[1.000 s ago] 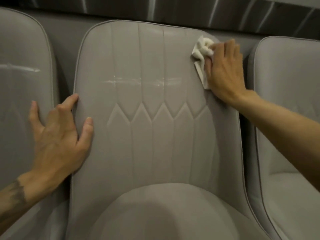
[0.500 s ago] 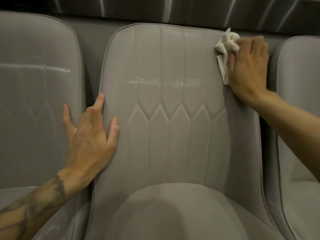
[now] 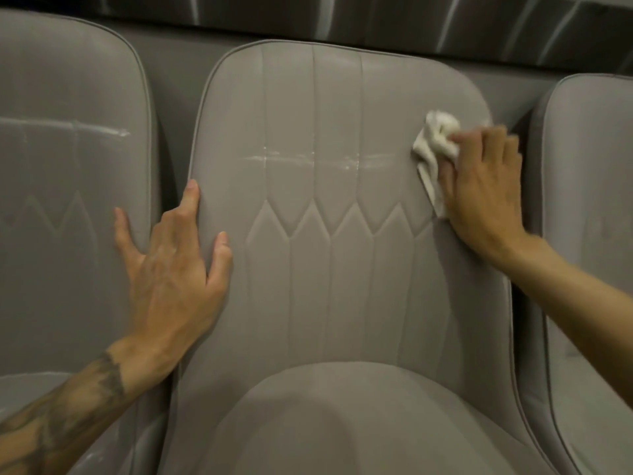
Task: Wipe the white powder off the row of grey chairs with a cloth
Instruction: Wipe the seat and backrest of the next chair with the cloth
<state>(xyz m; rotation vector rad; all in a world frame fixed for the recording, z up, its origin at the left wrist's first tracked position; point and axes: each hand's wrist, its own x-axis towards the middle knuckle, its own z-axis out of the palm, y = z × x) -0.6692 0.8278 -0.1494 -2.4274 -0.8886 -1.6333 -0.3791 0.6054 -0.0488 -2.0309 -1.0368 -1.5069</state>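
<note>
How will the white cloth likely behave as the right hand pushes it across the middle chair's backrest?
Probably floppy: the white cloth is crumpled in folds under the right hand, so it should bunch rather than slide flat. Likely light, since a thin loose strip hangs beside the palm. The middle chair's backrest looks smooth, so it may glide easily.

A plain grey wall runs left to right at the far side. Above it lies a dark band with pale slanted streaks.
</note>
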